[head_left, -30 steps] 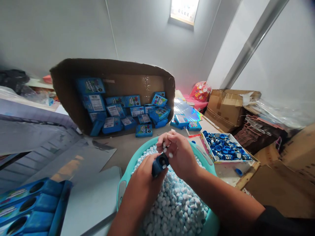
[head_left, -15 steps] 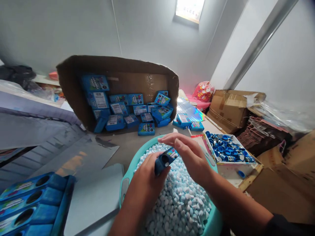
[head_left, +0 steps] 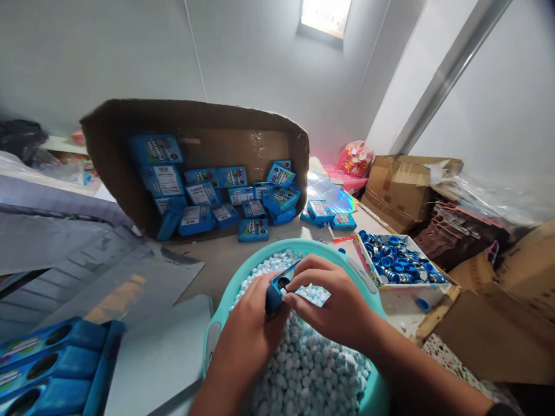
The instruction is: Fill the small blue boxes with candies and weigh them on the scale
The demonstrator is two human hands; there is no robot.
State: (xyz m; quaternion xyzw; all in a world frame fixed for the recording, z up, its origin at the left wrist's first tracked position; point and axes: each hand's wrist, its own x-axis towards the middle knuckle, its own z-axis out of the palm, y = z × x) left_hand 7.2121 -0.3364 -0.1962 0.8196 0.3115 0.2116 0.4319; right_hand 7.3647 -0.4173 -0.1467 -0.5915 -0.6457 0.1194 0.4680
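A small blue candy box (head_left: 274, 293) with a round hole in its end is gripped in my left hand (head_left: 254, 320), tilted with the hole toward me. My right hand (head_left: 332, 292) is at the hole, thumb and fingers pinched together on a small white candy (head_left: 284, 292). Both hands are above a turquoise basin (head_left: 236, 277) heaped with white and pale blue candies (head_left: 312, 346). Part of the box is behind the right fingers.
A large cardboard box (head_left: 208, 110) on its side holds several blue boxes (head_left: 199, 193). More lie beside it (head_left: 321, 211). To the right stands a tray of blue caps (head_left: 399, 260); one loose cap (head_left: 423, 304) lies near it. Open blue boxes (head_left: 47, 364) stand at lower left.
My right hand, stretched flat over the basin before, has come to the box's hole with its fingers closed in a pinch. My left hand still holds the box. The view has shifted slightly.
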